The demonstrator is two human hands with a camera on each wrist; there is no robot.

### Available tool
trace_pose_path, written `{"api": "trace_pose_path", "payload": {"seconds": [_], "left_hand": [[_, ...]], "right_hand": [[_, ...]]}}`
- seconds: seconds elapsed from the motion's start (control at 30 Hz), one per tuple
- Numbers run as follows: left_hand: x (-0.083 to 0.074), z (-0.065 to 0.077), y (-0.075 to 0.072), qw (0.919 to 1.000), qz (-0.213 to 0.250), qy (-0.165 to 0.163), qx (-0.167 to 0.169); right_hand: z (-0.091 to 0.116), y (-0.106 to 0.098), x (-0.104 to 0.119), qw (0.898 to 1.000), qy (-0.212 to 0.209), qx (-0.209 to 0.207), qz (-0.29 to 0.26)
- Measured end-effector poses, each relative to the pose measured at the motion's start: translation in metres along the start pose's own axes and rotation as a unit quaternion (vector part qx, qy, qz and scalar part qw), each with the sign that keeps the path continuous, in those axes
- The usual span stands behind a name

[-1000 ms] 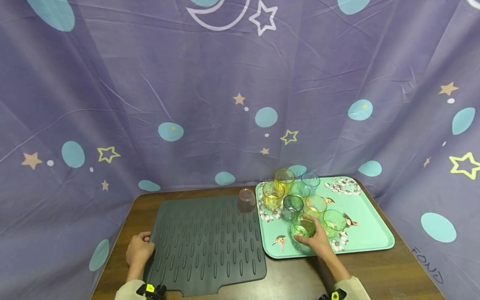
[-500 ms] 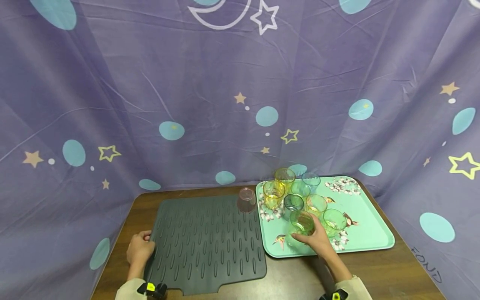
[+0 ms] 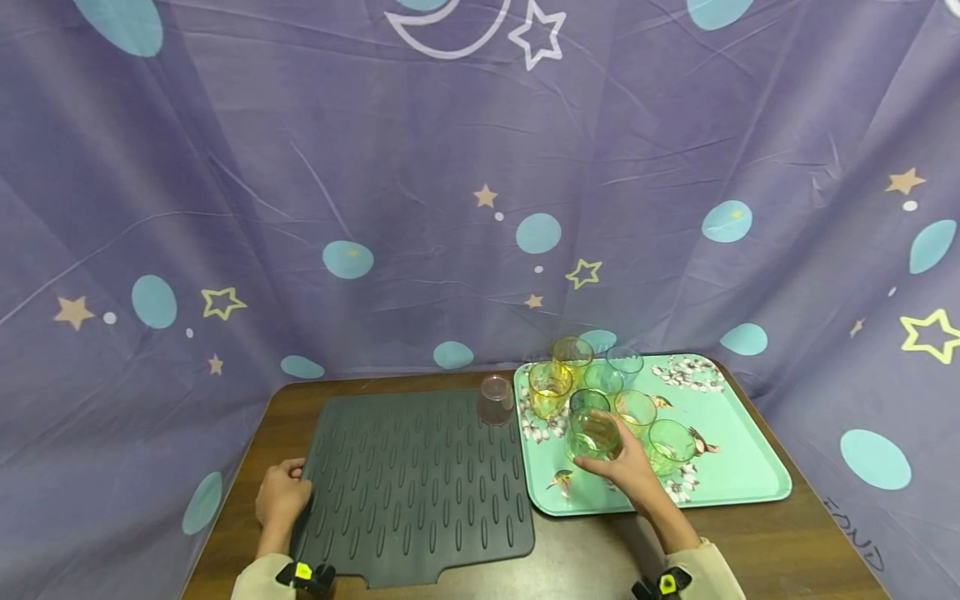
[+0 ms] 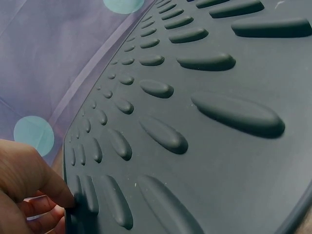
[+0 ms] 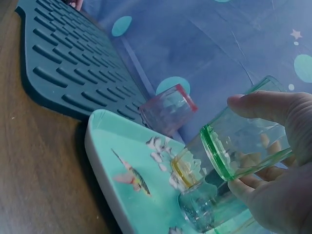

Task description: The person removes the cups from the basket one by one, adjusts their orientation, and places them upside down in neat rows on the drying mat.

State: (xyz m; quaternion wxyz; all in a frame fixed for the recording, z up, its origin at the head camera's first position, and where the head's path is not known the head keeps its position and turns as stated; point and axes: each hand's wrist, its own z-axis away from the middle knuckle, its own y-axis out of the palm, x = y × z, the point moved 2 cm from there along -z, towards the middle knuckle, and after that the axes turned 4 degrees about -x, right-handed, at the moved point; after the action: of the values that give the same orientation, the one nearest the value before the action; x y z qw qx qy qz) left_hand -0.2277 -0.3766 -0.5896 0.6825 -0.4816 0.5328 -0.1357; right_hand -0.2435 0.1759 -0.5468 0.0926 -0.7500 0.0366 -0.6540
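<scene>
My right hand [image 3: 624, 467] grips a clear green glass [image 3: 588, 437] between thumb and fingers, above the front left part of the mint tray [image 3: 742, 467]. In the right wrist view, the thick base of that green glass [image 5: 218, 152] is raised off the tray, close to a dark teal glass [image 5: 197, 204]. My left hand [image 3: 283, 500] pinches the left edge of the dark grey ribbed drying mat [image 3: 412, 483]; its thumb is partly hidden in the head view. A pink glass [image 3: 495, 400] stands upside down on the mat's back right corner.
Several other glasses stand on the tray: two yellow ones, front [image 3: 550, 392] and back, a blue glass [image 3: 625, 365], and a green glass [image 3: 671, 446] right of my hand. A brown wooden table [image 3: 570, 554] lies underneath, and a purple curtain [image 3: 420, 275] hangs behind.
The green glass has risen off the tray in my right hand and moved slightly left and back. My left hand stays at the mat's edge.
</scene>
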Motion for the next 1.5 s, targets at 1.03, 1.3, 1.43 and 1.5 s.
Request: {"api": "trace_pose_path", "payload": {"seconds": [1.03, 1.3, 1.43, 1.5], "left_hand": [[0.003, -0.001, 0.001, 0.9999, 0.009, -0.008, 0.001], [0.003, -0.002, 0.001, 0.9999, 0.008, -0.007, 0.006], [0.003, -0.002, 0.001, 0.9999, 0.007, -0.008, 0.004], [0.003, -0.002, 0.001, 0.9999, 0.008, -0.009, 0.002]], "right_hand": [[-0.038, 0.038, 0.039, 1.0, -0.006, 0.021, -0.016], [-0.046, 0.044, 0.043, 0.999, -0.028, 0.022, -0.008], [-0.048, 0.045, 0.044, 0.999, -0.024, 0.026, -0.014], [-0.049, 0.046, 0.044, 0.999, -0.023, 0.03, -0.016]]}}
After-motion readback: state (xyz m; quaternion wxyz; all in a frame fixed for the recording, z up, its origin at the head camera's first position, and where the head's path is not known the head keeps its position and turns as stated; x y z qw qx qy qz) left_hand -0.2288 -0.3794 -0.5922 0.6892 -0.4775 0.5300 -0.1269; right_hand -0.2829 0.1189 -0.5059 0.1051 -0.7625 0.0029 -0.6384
